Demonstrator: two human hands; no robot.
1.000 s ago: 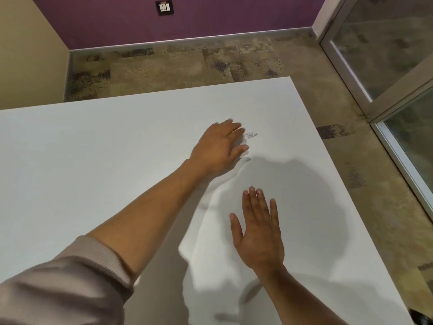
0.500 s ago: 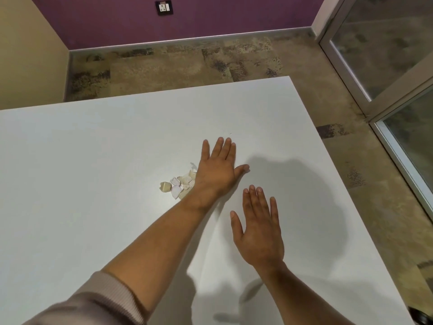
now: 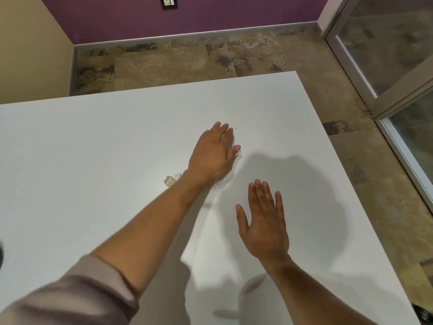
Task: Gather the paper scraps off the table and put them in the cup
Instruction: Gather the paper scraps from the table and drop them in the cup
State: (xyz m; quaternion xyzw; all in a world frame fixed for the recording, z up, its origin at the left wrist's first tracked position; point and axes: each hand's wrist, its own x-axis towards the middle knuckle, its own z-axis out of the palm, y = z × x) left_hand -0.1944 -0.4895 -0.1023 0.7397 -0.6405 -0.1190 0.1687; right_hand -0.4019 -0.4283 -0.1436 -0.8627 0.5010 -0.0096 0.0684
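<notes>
My left hand (image 3: pixel 214 154) lies flat, fingers straight, on the white table (image 3: pixel 93 148) near its middle. A few tan and white paper scraps (image 3: pixel 172 180) peek out to the left of my left wrist; another small scrap (image 3: pixel 219 185) shows just right of the wrist. The rest of the pile is hidden under my forearm. My right hand (image 3: pixel 263 221) rests flat and open on the table, nearer to me and to the right, apart from the scraps. A white cup (image 3: pixel 251 299) shows partly beneath my right forearm at the lower edge.
The table's right edge (image 3: pixel 346 184) drops to a patterned carpet floor. A glass door frame (image 3: pixel 386 95) stands at the right. A purple wall with a socket (image 3: pixel 169 2) is at the back.
My left hand has slid away from me and to the right across the table, and my forearm now covers most of the scrap pile. My right hand has stayed in place.
</notes>
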